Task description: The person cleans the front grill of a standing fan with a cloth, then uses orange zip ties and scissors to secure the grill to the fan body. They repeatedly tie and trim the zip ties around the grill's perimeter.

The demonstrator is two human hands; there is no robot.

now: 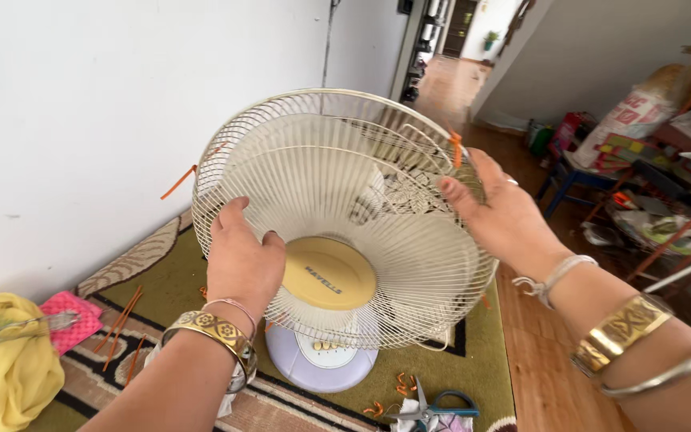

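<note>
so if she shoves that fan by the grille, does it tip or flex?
Likely flexes a little: the grille is thin wire, both hands pressing on it. Probably tips easily, since the wide head sits above a small round base on a rug. Looks light for its size: mostly open wire.

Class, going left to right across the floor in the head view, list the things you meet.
Yellow cloth → pink cloth → orange cable ties → fan's lilac base → scissors → blue stool.
</note>
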